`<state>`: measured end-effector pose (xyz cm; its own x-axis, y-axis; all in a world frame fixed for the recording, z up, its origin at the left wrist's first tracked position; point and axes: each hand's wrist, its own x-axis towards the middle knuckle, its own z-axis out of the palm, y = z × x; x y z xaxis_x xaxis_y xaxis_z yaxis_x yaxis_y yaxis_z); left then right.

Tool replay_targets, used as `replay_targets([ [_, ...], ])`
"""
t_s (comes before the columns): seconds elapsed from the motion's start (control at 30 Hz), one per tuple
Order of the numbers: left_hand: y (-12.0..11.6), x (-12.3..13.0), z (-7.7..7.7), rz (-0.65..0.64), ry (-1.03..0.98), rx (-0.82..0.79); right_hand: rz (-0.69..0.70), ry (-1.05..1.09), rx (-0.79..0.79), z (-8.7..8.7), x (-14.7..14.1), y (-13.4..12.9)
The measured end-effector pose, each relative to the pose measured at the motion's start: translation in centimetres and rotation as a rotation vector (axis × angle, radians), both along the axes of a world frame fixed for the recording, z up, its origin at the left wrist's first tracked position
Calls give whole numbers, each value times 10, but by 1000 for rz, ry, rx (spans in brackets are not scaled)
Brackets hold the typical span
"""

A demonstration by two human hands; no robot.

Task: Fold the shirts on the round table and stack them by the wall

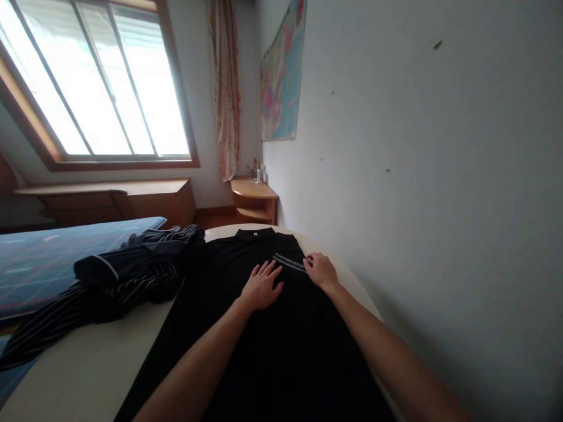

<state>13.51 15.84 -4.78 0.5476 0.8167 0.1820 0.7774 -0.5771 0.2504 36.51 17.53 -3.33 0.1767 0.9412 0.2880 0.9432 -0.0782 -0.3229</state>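
Note:
A black collared shirt (290,328) lies spread over a pale rounded table, its collar pointing away from me. Two grey stripes cross the cloth at the upper right, ending by my right hand. My left hand (263,285) rests palm down on the chest of the shirt, fingers spread, just left of the stripes. At the shirt's right edge, my right hand (320,271) has its fingers bent and pinched on the cloth at the end of the stripes. The fingertips there are partly hidden.
A heap of dark and striped clothes (132,266) lies left of the shirt, beside a blue checked mattress (26,264). The pale table (92,363) curves close to the white wall (417,205) at right. Behind stand a wooden corner shelf (253,189) and a desk (162,187).

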Motion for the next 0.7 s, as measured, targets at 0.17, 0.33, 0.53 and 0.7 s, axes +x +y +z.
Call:
replay_targets([
  [0.17,0,-2,4,-11,-33,15,-145,-54,-242,13,17,-5],
  [0.33,-2,-2,4,-51,-61,32,-130,-39,-320,21,19,-8],
  [0.53,0,-3,1,-63,-70,9,-110,57,-203,28,18,-9],
  [0.7,2,-2,1,-59,-96,-12,-38,174,-61,44,0,-10],
])
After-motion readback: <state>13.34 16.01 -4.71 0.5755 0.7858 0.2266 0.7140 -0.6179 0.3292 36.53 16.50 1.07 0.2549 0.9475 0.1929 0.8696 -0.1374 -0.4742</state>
